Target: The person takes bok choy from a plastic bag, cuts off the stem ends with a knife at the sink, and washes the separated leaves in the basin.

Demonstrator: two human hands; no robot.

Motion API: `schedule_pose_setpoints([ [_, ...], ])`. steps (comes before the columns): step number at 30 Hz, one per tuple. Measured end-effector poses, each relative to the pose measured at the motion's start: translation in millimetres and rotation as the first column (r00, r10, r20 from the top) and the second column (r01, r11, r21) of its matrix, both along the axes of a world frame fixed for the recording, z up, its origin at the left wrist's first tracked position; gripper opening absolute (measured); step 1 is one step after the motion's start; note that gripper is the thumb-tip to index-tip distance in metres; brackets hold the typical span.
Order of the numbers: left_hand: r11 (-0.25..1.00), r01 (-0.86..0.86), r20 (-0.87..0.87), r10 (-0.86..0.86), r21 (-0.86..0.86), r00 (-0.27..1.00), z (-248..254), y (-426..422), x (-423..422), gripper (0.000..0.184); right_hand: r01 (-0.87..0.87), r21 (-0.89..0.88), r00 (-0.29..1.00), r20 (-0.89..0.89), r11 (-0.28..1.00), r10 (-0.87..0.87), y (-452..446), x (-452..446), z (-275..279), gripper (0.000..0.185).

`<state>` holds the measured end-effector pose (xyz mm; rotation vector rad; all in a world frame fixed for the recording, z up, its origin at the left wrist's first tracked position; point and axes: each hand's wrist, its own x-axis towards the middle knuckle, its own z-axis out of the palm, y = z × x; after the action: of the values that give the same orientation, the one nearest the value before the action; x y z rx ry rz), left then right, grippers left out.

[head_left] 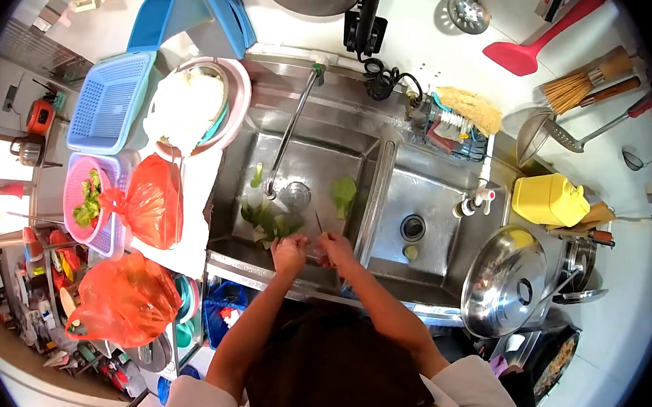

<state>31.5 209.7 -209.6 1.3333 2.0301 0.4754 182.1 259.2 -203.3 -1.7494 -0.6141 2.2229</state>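
Note:
Over the front of the left sink basin (pixel 254 163), my left hand (pixel 290 254) is closed around the base of a bunch of leafy greens (pixel 270 222). My right hand (pixel 335 250) is closed beside it, to the right, on a small knife (pixel 319 221) whose thin blade points up and away. The two hands are a little apart. A loose green leaf (pixel 344 194) lies on the basin floor to the right, and a smaller leaf piece (pixel 256 175) lies at the left. The tap spout (pixel 290 133) reaches over the basin behind the greens.
The right basin (pixel 432 187) holds a small green piece (pixel 410 252) near its drain. A metal lid (pixel 503 281) and yellow jug (pixel 549 201) stand right. Red bags (pixel 155 201), a pink basket of greens (pixel 76 185) and a blue basket (pixel 111 102) are left.

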Motion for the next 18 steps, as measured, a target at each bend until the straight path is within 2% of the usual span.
schedule_pose_setpoints([
  [3, 0.976, -0.189, 0.166, 0.169, 0.112, 0.971, 17, 2, 2, 0.020, -0.024, -0.014, 1.000, -0.019, 1.000, 0.024, -10, 4, 4, 0.028],
  [4, 0.902, -0.006, -0.149, 0.077, 0.431, 0.986, 27, 5, 2, 0.022, -0.028, -0.015, 0.999, -0.042, 1.000, 0.027, -11, 3, 4, 0.028],
  [7, 0.984, -0.138, 0.095, 0.128, 0.110, 0.987, 32, -8, -7, 0.027, -0.049, -0.027, 0.999, -0.018, 0.998, 0.049, -21, -3, 4, 0.027],
  [11, 0.996, -0.087, 0.152, 0.083, 0.021, 0.985, 31, -21, -35, 0.029, -0.072, 0.007, 0.997, 0.007, 0.997, 0.072, -35, -11, 5, 0.028],
  [12, 0.890, -0.036, -0.020, 0.050, 0.456, 0.999, 38, -23, -34, 0.022, -0.059, 0.003, 0.998, 0.005, 0.998, 0.059, -41, -12, -2, 0.028],
  [15, 0.964, -0.145, 0.296, 0.074, 0.224, 0.952, 49, -37, -48, 0.025, -0.053, -0.005, 0.998, 0.022, 0.999, 0.053, -50, -16, -1, 0.027],
  [16, 0.994, -0.088, 0.381, 0.104, -0.058, 0.919, 67, -35, -58, 0.025, -0.054, -0.007, 0.998, 0.031, 0.999, 0.054, -51, -18, 1, 0.027],
  [18, 0.990, -0.139, 0.428, 0.110, 0.037, 0.897, 63, -43, -64, 0.025, -0.075, 0.020, 0.996, 0.047, 0.997, 0.074, -53, -21, 5, 0.026],
])
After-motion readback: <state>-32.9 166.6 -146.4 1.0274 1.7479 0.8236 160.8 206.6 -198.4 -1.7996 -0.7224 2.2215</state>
